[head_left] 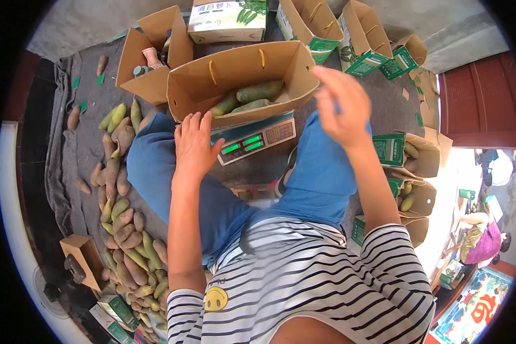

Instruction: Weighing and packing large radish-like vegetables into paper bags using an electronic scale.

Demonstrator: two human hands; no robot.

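Note:
An open cardboard box with yellow handles stands on a digital scale between my knees. A few green fruits lie inside it. My left hand rests flat on my left knee, fingers spread, next to the scale's front edge and holding nothing. My right hand is raised above my right knee, to the right of the box, fingers loosely curled with nothing seen in them.
Many green and brown fruits lie heaped on a grey cloth at my left. Several open cardboard boxes stand behind and to the right, some holding fruit. A small box sits at lower left. Another person sits far right.

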